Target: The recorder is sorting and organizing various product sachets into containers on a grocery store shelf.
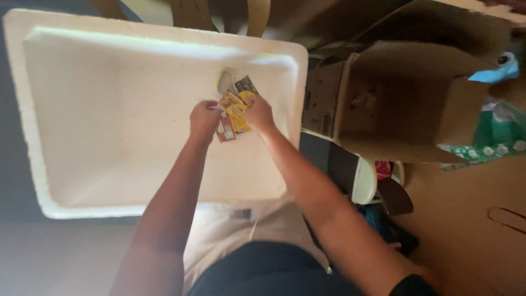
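Both my hands are down inside the white foam box [33,137], closed around a small bunch of flat packets [236,109]. My left hand [204,119] is curled shut with the fingers pinching the red-and-white packet [225,131] at the near-left end of the bunch. My right hand [258,112] presses on the yellow packets from the right, fingers bent over them; thumb is hidden, so I can't tell how tight that grip is.

The packets sit against the far-right part of the box floor, near its right wall. They fan out: red one nearest me, yellow ones in the middle, a dark packet [245,84] and a pale roundish one [223,82] at the far end. Looks like I hold from both sides so the loose pieces stay gathered as one stack rather than sliding apart on the smooth foam — that's a judgement.

The rest of the box floor shows nothing but a few specks. Box rim is thick and raised.

To the right, apart from the foam box, an open brown cardboard carton [405,104] lies on its side with its mouth toward me. Further right, a green patterned bag [496,137] and a light blue item [501,71], blurred. A white chair edge [364,181] sits between box and carton, near side.
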